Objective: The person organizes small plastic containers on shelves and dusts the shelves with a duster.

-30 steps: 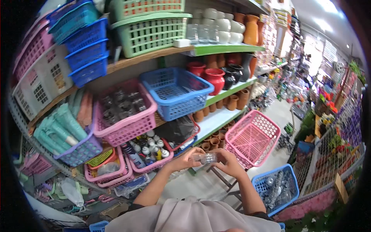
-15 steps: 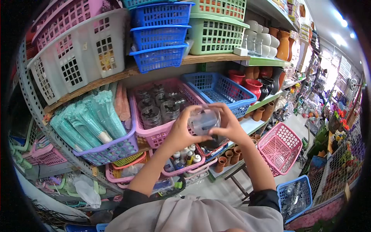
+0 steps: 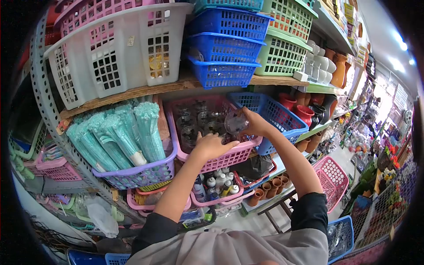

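My right hand (image 3: 252, 121) grips a clear, round container (image 3: 236, 121) by its side, over the right part of a pink basket (image 3: 232, 155). Inside that basket stand several similar clear round pieces (image 3: 189, 134) with dark markings, some in stacks. At the basket's front rim, my left hand (image 3: 213, 145) has its thumb stretched out to the right and its fingers apart. Its fingertips reach in close to the clear pieces; whether they touch one is hard to see. No held object shows in the left hand.
Left of the pink basket, a purple basket (image 3: 137, 173) holds teal wrapped bundles (image 3: 117, 137). A blue basket (image 3: 282, 121) adjoins on the right. Stacked baskets (image 3: 227, 48) stand on the wooden shelf (image 3: 185, 84) overhead. Bottles (image 3: 221, 181) and clay pots (image 3: 276, 183) sit lower down.
Both hands held the clear container in front of the basket. Now only the right hand holds it, over the basket, and the left hand has let go. The view has shifted closer to the shelf.
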### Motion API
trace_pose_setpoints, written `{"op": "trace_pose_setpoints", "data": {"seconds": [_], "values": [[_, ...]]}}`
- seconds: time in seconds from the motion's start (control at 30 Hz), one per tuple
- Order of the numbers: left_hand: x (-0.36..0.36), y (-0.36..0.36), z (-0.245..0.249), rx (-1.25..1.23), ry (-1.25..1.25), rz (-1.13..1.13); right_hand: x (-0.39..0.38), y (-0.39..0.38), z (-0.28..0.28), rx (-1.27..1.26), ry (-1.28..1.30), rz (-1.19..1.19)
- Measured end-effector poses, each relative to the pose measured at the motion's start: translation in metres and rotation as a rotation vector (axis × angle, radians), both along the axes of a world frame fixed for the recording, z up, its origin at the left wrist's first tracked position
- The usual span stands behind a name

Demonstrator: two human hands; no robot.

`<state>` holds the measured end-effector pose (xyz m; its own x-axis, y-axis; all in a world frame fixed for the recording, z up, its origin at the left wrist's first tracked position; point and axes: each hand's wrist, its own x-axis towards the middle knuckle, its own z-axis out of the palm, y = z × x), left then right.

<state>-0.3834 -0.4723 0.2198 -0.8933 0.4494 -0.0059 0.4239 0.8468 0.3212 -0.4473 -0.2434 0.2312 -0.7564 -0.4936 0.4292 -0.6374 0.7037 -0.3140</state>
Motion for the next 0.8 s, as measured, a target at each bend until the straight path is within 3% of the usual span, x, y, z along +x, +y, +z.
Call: {"op": "trace_pose_setpoints", "data": {"seconds": [0.27,0.57,0.63,0.8], "values": [[-0.006,0.002,-0.007,-0.042,-0.007,0.042,-0.031,0.007,-0.001,0.074,-0.063,0.001],[0.002,-0.001,-0.001,0.033,0.017,0.018,-0.035,-0.03,-0.005,0.455,-0.077,0.04],[0.002,-0.002,-0.001,0.034,0.021,0.018,-0.024,-0.054,-0.008,0.608,-0.223,-0.249],[0.002,-0.003,-0.001,0.056,0.024,0.022,-0.029,-0.066,-0.018,0.736,-0.051,-0.232]]}}
